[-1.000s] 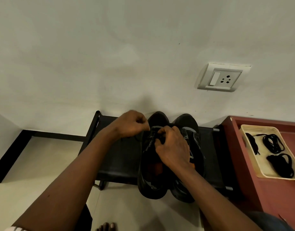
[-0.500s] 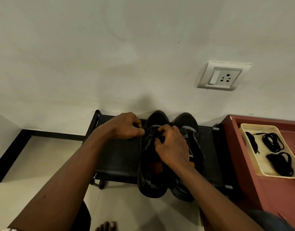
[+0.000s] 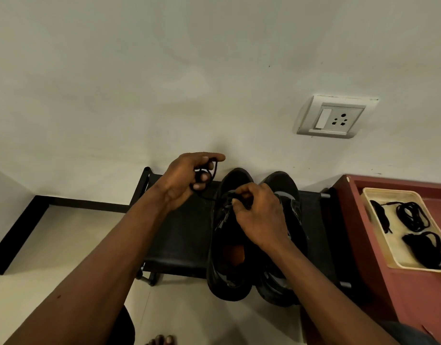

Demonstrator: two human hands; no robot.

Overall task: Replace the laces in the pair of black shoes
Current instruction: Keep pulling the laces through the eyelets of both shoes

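Left grip: the left hand is pinching a loose black lace between thumb and curled fingers, with the index finger pointing out; it is hovering at 10 o'clock from the shoes.
Right grip: the right hand is closing its fingertips on the lacing at the throat of the left shoe; the exact strand is hidden under the fingers.
Lace run: the strand is stretching from the left hand down to the left shoe's eyelets.
Shoes: the pair is sitting side by side, touching, toes toward the wall, on the black bench; the right shoe is lying at 3 o'clock of the left one, partly covered by the right wrist.
In the way: the right hand and forearm are blocking most of both tongues.
Tray: a cream tray is resting on a reddish cabinet at 3 o'clock, holding three bundles of black laces.
Wall: a white switch-and-socket plate is sitting at 1 o'clock.
Floor: bare toes are showing at 6 o'clock.
Writing: nothing is reading legibly.
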